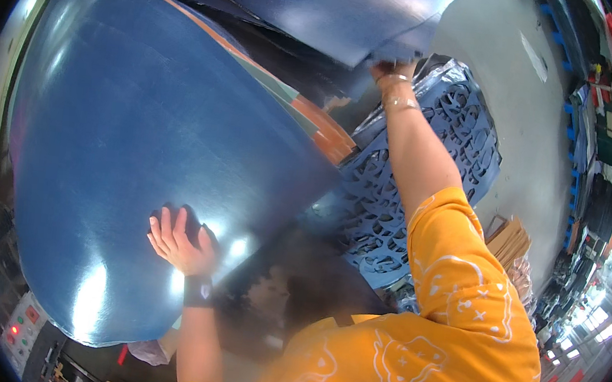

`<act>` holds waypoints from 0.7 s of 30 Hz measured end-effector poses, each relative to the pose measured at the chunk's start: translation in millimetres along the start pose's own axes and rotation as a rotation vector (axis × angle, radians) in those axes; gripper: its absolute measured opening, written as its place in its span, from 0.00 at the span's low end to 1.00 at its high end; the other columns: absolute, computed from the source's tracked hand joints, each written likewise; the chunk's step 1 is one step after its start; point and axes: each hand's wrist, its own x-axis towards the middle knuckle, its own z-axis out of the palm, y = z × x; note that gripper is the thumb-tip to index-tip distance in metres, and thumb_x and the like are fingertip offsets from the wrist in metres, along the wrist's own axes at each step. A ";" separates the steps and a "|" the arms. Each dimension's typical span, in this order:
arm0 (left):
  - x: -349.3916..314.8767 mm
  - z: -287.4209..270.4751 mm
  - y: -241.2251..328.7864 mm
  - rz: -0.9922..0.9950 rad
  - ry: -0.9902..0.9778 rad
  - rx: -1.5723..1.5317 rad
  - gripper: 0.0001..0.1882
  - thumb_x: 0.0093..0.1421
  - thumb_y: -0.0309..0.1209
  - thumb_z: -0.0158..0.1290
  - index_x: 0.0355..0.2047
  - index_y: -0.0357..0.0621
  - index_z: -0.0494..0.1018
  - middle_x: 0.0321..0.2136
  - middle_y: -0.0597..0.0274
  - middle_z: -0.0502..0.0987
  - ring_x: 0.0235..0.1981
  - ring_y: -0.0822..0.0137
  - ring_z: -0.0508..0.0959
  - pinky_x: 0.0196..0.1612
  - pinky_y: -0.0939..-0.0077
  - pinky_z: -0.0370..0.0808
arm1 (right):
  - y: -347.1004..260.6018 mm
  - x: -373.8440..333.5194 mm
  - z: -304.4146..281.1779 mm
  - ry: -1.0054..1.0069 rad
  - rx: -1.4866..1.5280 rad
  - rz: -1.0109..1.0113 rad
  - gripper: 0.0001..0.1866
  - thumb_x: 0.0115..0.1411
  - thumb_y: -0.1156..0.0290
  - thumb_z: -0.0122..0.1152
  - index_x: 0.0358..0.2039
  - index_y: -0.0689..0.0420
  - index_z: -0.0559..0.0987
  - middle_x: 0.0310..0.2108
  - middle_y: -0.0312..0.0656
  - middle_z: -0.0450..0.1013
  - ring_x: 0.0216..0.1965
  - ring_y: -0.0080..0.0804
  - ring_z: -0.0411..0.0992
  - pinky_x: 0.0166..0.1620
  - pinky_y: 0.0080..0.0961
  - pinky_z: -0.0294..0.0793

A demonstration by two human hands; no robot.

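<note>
A large, glossy blue leather-like sheet (149, 122) spreads across the left and middle of the view. My left hand (182, 244) rests on it near its lower right edge, palm down and fingers spread. At the top, a second shiny dark blue sheet (324, 14) is partly lifted. My right hand (397, 72) reaches far forward and grips this sheet by its near right corner; some of the fingers are hidden by blur and by the sheet. Between the two sheets runs a strip of orange-brown and greenish edges (330, 135).
Right of the blue sheet lies a pile of blue material full of cut-out holes (455, 124). Brown cardboard pieces (509, 241) are stacked near my right elbow. A control panel with buttons (23, 329) stands at lower left. Loaded racks (603, 133) line the far right beyond a grey floor (535, 140).
</note>
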 end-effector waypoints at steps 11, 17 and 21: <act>0.8 -0.6 0.3 0.017 -0.003 -0.018 0.23 0.61 0.44 0.45 0.51 0.46 0.71 0.59 0.58 0.64 0.65 0.51 0.55 0.65 0.49 0.46 | 1.9 0.5 -47.1 0.535 -0.719 0.060 0.19 0.64 0.60 0.37 0.49 0.51 0.71 0.51 0.38 0.69 0.50 0.36 0.69 0.49 0.35 0.71; 0.9 -2.7 1.8 0.015 -0.014 -0.019 0.23 0.60 0.45 0.46 0.51 0.47 0.71 0.59 0.58 0.65 0.64 0.51 0.57 0.65 0.49 0.46 | -28.7 -4.5 -9.3 0.430 -0.976 0.088 0.12 0.62 0.69 0.41 0.42 0.54 0.73 0.44 0.42 0.72 0.42 0.38 0.73 0.40 0.39 0.76; 2.0 -2.5 2.1 0.023 -0.011 -0.008 0.22 0.60 0.44 0.46 0.51 0.47 0.71 0.59 0.57 0.65 0.64 0.50 0.57 0.65 0.49 0.46 | -36.4 -9.7 8.4 0.374 -0.544 0.042 0.10 0.61 0.75 0.43 0.38 0.53 0.74 0.38 0.43 0.73 0.39 0.38 0.74 0.36 0.36 0.79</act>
